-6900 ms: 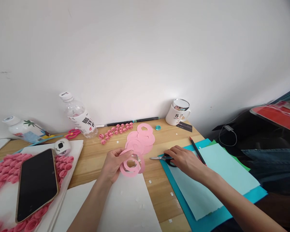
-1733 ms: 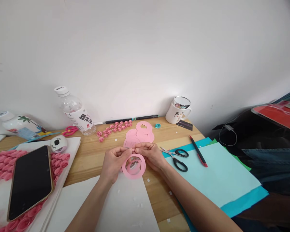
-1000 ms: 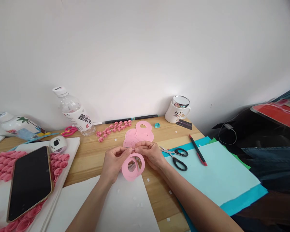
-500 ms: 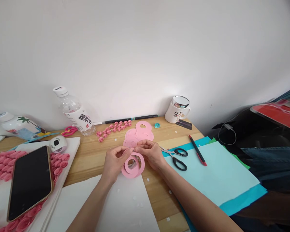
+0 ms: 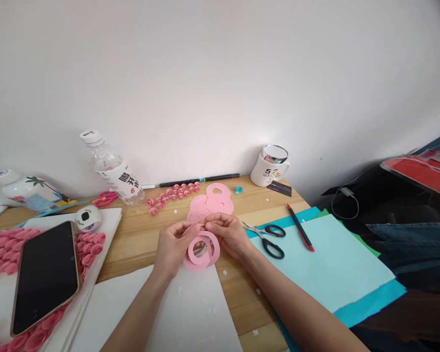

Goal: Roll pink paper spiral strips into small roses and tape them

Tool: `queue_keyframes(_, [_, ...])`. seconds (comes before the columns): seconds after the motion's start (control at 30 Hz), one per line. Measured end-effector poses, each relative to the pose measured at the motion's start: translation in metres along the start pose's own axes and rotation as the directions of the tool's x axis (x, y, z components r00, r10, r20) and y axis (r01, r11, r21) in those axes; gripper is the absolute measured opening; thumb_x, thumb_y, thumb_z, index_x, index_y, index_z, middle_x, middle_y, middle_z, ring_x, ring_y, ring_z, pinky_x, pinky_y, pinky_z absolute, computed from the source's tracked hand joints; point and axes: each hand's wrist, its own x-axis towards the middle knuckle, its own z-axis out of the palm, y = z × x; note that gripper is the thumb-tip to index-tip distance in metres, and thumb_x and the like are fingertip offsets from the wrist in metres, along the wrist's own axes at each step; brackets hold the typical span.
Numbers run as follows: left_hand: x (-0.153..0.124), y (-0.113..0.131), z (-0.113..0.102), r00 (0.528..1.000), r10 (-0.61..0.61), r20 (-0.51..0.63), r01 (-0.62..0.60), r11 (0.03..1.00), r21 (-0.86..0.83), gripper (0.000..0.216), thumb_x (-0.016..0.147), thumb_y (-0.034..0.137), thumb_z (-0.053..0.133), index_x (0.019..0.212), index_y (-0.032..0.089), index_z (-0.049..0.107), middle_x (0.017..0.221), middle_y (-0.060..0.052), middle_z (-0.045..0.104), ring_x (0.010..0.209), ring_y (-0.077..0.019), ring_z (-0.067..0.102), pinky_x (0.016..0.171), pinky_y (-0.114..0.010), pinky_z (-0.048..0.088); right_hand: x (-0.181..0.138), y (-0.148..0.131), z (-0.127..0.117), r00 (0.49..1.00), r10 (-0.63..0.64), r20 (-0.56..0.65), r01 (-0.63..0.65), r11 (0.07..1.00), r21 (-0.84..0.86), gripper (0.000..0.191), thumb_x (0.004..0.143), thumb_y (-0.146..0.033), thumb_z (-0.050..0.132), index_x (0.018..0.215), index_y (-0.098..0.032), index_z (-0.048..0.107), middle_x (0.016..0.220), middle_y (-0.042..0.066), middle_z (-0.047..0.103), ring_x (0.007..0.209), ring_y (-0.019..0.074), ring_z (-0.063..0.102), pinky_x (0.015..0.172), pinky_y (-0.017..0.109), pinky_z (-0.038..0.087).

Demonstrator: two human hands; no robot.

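Between my two hands hangs a pink paper spiral strip (image 5: 215, 248), its loops drooping below the fingertips. My left hand (image 5: 173, 243) pinches it from the left, thumb and forefinger together. From the right, my right hand (image 5: 227, 233) pinches the same strip at its upper end, the fingertips of both hands almost meeting. Just behind the hands lies a pile of pink paper spirals (image 5: 217, 199). Beneath the held strip, white paper (image 5: 190, 313) covers part of the table. Exactly how the strip's end is folded is hidden by the fingers.
Rolled pink paper flowers (image 5: 174, 193) sit near the wall beside a water bottle (image 5: 119, 176). Black-handled scissors (image 5: 271, 239) and a pen (image 5: 299, 227) lie on coloured paper (image 5: 330, 264) at right. A mug (image 5: 267, 168) stands behind. At left, a phone (image 5: 46, 274) rests on more flowers.
The hanging loops of the pink strip have shifted slightly and turned a little. Both hands stay nearly in place, with small finger movements at the strip's end.
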Motion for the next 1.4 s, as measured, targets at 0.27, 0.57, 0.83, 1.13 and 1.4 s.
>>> queue_keyframes(0.27, [-0.0004, 0.0010, 0.0015, 1.000, -0.005, -0.014, 0.005, 1.000, 0.018, 0.028, 0.059, 0.038, 0.070, 0.069, 0.012, 0.067, 0.066, -0.005, 0.066, 0.054, -0.0128, 0.055, 0.048, -0.021, 0.044, -0.0002, 0.0013, 0.0008, 0.999, 0.009, -0.049, -0.010, 1.000, -0.015, 0.025, 0.052, -0.021, 0.079, 0.072, -0.015, 0.066, 0.071, 0.004, 0.071, 0.064, 0.0156, 0.065, 0.064, 0.028, 0.050])
queue_keyframes(0.57, [-0.0021, 0.0033, 0.0036, 1.000, -0.010, -0.015, 0.011, 0.999, 0.039, 0.027, 0.059, 0.039, 0.069, 0.064, 0.013, 0.065, 0.060, -0.003, 0.064, 0.049, -0.0113, 0.053, 0.044, -0.019, 0.043, -0.0014, 0.0008, 0.0027, 0.997, -0.025, -0.078, 0.019, 0.997, -0.071, 0.026, 0.052, -0.023, 0.079, 0.073, -0.015, 0.064, 0.072, 0.005, 0.071, 0.062, 0.0153, 0.064, 0.061, 0.027, 0.050])
queue_keyframes(0.83, [-0.0024, 0.0039, 0.0027, 0.999, -0.034, 0.003, 0.034, 0.999, 0.033, 0.027, 0.057, 0.039, 0.071, 0.066, 0.013, 0.066, 0.061, -0.003, 0.065, 0.049, -0.0119, 0.054, 0.044, -0.020, 0.043, -0.0011, 0.0021, 0.0027, 0.994, -0.049, -0.101, 0.039, 0.994, -0.098, 0.026, 0.052, -0.025, 0.079, 0.071, -0.016, 0.064, 0.067, 0.003, 0.069, 0.058, 0.0140, 0.062, 0.057, 0.026, 0.049])
queue_keyframes(1.13, [-0.0023, 0.0035, 0.0021, 0.999, -0.031, 0.010, 0.031, 0.999, 0.024, 0.024, 0.059, 0.037, 0.070, 0.066, 0.014, 0.066, 0.062, -0.003, 0.066, 0.050, -0.0120, 0.055, 0.046, -0.020, 0.044, -0.0020, 0.0010, 0.0020, 0.996, -0.058, -0.072, 0.050, 0.993, -0.109, 0.025, 0.054, -0.023, 0.078, 0.072, -0.015, 0.064, 0.069, 0.002, 0.069, 0.060, 0.0127, 0.062, 0.059, 0.024, 0.048])
queue_keyframes(1.4, [-0.0020, 0.0027, 0.0023, 0.999, -0.030, 0.023, 0.029, 0.999, 0.036, 0.024, 0.060, 0.037, 0.069, 0.066, 0.013, 0.066, 0.061, -0.003, 0.064, 0.049, -0.0113, 0.054, 0.045, -0.020, 0.043, -0.0020, 0.0003, 0.0030, 0.996, -0.064, -0.067, 0.057, 0.993, -0.107, 0.024, 0.053, -0.022, 0.078, 0.072, -0.016, 0.064, 0.068, 0.001, 0.069, 0.061, 0.0129, 0.063, 0.060, 0.024, 0.049])
